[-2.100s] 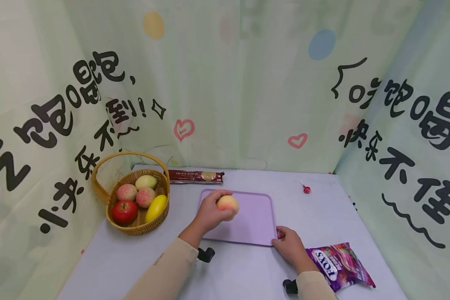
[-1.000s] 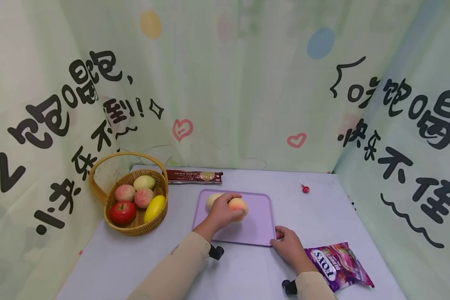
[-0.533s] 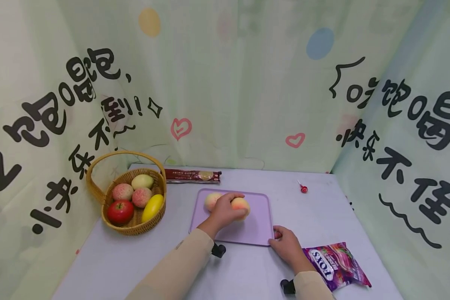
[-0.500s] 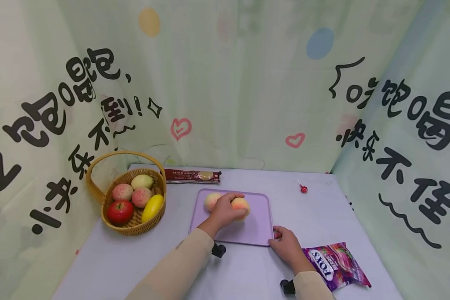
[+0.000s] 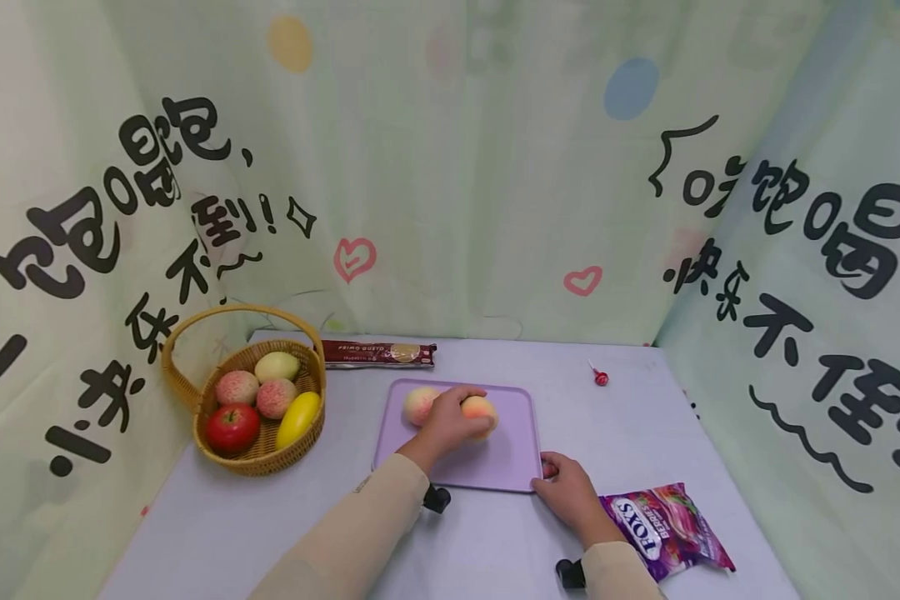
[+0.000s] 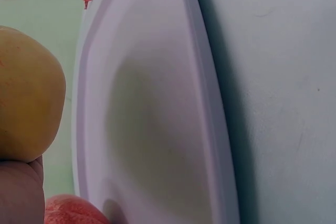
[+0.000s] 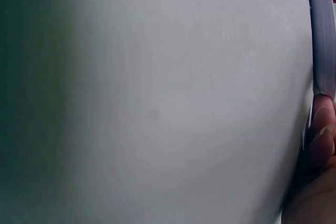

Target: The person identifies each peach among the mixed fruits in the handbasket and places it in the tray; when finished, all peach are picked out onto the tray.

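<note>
My left hand (image 5: 452, 425) grips a yellow-and-pink peach (image 5: 480, 417) above the purple tray (image 5: 506, 467). In the left wrist view that held peach (image 6: 29, 95) hangs over the tray (image 6: 152, 150), with a shadow below it. A second peach (image 5: 420, 405) rests on the tray's left part, partly behind my left hand; its reddish side (image 6: 73, 211) appears low in the left wrist view. At the tray's near right corner, my right hand (image 5: 570, 492) pinches the edge. Its fingers (image 7: 321, 148) meet the tray rim (image 7: 322, 40) in the right wrist view.
A wicker basket (image 5: 317, 417) of several fruits stands at the left. Behind the tray lies a long brown packet (image 5: 378, 354). A red lollipop (image 5: 601, 377) lies back right, and a purple Fox's candy bag (image 5: 671, 529) lies beside my right forearm.
My left hand has carried its peach rightward over the tray, then stayed nearly still. The second peach has come into sight behind it. My right hand keeps its place at the tray corner.
</note>
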`<move>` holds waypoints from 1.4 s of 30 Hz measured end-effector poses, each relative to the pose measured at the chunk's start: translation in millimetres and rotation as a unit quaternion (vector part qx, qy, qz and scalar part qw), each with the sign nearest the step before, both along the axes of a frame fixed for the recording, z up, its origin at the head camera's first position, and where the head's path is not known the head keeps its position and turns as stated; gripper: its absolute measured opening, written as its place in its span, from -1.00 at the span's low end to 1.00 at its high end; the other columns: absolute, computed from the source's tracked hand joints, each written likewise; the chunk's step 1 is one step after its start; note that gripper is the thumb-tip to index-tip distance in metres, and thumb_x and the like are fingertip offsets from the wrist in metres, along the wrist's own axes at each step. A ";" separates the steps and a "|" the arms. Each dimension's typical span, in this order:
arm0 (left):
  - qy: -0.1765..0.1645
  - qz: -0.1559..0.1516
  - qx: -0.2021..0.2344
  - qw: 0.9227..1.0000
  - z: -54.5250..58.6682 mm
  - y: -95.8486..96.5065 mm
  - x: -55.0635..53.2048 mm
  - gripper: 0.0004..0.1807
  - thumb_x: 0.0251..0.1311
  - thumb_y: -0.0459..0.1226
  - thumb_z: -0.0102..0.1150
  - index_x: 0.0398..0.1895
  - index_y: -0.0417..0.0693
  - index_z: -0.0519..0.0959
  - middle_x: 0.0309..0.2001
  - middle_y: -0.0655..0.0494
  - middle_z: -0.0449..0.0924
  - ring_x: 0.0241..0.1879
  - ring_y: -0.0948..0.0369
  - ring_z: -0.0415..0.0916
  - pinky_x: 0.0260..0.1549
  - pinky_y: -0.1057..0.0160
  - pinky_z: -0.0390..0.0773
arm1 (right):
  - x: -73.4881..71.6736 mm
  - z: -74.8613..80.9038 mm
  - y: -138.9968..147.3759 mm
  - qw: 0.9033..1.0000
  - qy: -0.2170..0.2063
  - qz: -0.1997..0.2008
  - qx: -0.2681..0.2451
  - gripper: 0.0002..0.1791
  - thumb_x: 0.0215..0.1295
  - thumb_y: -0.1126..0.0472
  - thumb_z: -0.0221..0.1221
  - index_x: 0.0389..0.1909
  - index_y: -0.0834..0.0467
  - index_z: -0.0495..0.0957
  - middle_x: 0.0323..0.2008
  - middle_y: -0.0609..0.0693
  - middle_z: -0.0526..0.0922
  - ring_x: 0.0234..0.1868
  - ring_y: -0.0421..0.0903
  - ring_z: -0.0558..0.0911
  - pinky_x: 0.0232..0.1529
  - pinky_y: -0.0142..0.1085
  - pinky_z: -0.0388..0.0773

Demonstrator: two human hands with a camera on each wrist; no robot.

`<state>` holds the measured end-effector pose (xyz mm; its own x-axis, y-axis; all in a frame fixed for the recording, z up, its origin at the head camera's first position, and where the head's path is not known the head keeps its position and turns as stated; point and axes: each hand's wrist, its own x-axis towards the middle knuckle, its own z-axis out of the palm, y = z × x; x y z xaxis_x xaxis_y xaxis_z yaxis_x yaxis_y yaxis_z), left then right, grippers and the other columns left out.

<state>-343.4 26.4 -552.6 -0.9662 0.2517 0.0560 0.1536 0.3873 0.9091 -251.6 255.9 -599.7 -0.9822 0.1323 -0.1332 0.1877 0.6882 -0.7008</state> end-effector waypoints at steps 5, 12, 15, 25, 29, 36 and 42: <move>-0.013 0.000 0.012 1.000 -2.6 4.6 -3.6 -0.44 -0.01 -0.16 0.52 0.14 0.03 0.66 0.08 0.12 0.67 -0.07 0.18 0.54 0.02 0.13 0.59 | -1.7 -0.1 1.5 1.000 -0.003 -0.003 0.001 -0.44 0.19 0.26 0.37 0.22 0.34 0.54 -0.28 0.02 0.57 -0.29 -0.09 0.48 -0.24 -0.26 0.50; -0.031 0.012 0.002 0.999 -4.9 14.4 -8.3 -0.45 0.02 -0.14 0.50 0.16 0.05 0.66 0.06 0.13 0.66 -0.08 0.19 0.54 0.00 0.17 0.59 | -3.6 0.6 2.7 1.000 -0.003 -0.009 -0.001 -0.43 0.19 0.27 0.36 0.23 0.34 0.54 -0.27 0.03 0.57 -0.29 -0.08 0.49 -0.24 -0.26 0.50; -0.034 0.013 -0.006 0.999 -6.7 18.4 -9.8 -0.46 0.02 -0.14 0.49 0.15 0.07 0.66 0.06 0.13 0.67 -0.08 0.20 0.54 0.01 0.19 0.59 | -3.6 -0.9 2.4 1.000 -0.003 -0.011 -0.006 -0.43 0.19 0.27 0.36 0.22 0.35 0.54 -0.28 0.02 0.57 -0.30 -0.09 0.49 -0.26 -0.28 0.49; -0.041 0.010 -0.004 0.999 -14.7 26.1 -14.2 -0.42 0.01 -0.15 0.48 0.19 0.01 0.65 0.05 0.11 0.66 -0.10 0.21 0.54 -0.04 0.21 0.60 | -1.4 -5.4 1.8 1.000 -0.002 -0.012 -0.016 -0.42 0.15 0.28 0.38 0.22 0.37 0.54 -0.28 0.01 0.58 -0.33 -0.11 0.49 -0.29 -0.30 0.47; -0.046 0.012 -0.005 0.999 -19.4 25.9 -16.8 -0.41 0.02 -0.15 0.47 0.21 0.00 0.64 0.05 0.11 0.66 -0.10 0.21 0.53 -0.06 0.22 0.59 | -1.2 -7.2 0.5 1.000 0.003 -0.007 -0.017 -0.42 0.13 0.29 0.38 0.20 0.37 0.55 -0.30 0.00 0.57 -0.34 -0.12 0.49 -0.29 -0.30 0.47; -0.048 0.001 0.004 0.999 -22.6 25.3 -20.0 -0.37 0.03 -0.15 0.46 0.24 -0.07 0.61 0.01 0.09 0.66 -0.15 0.21 0.54 -0.11 0.24 0.59 | -1.3 -7.9 -1.1 1.000 0.006 -0.001 -0.012 -0.42 0.13 0.27 0.39 0.19 0.36 0.56 -0.32 -0.01 0.56 -0.34 -0.12 0.48 -0.29 -0.28 0.46; -0.052 0.003 -0.001 0.999 -23.7 26.6 -24.8 -0.38 0.04 -0.13 0.46 0.24 -0.04 0.61 0.02 0.08 0.65 -0.12 0.18 0.53 -0.09 0.21 0.60 | -5.7 -4.3 -0.2 1.000 -0.011 -0.012 -0.008 -0.40 0.16 0.26 0.38 0.24 0.33 0.54 -0.28 -0.01 0.58 -0.32 -0.11 0.50 -0.27 -0.29 0.49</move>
